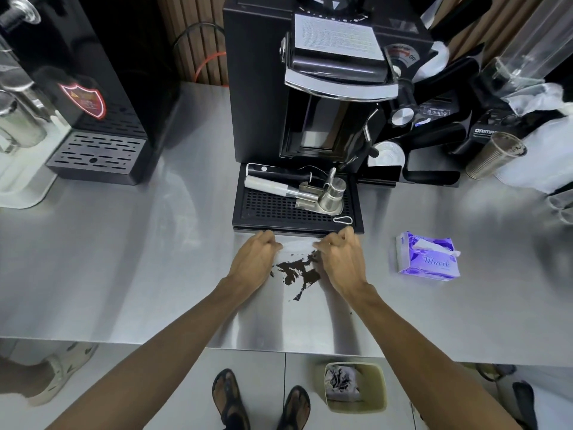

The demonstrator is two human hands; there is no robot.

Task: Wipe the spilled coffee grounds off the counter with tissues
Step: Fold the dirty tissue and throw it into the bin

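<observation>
Steel table point(124, 274): both hands, left point(254, 259) and right point(339, 259), pinch a thin white tissue point(297, 245) taut at twelve o'clock of the dark coffee grounds point(297, 271); better drag it flat toward six.

Steel counter point(124, 259): coffee grounds point(296, 271), tissue pack point(429, 256), espresso machine point(310, 97).

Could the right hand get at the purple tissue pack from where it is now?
Probably yes. The tissue pack lies on bare counter just beside the right hand, nothing between them. But that hand and the left hand hold a tissue stretched between them.
</observation>
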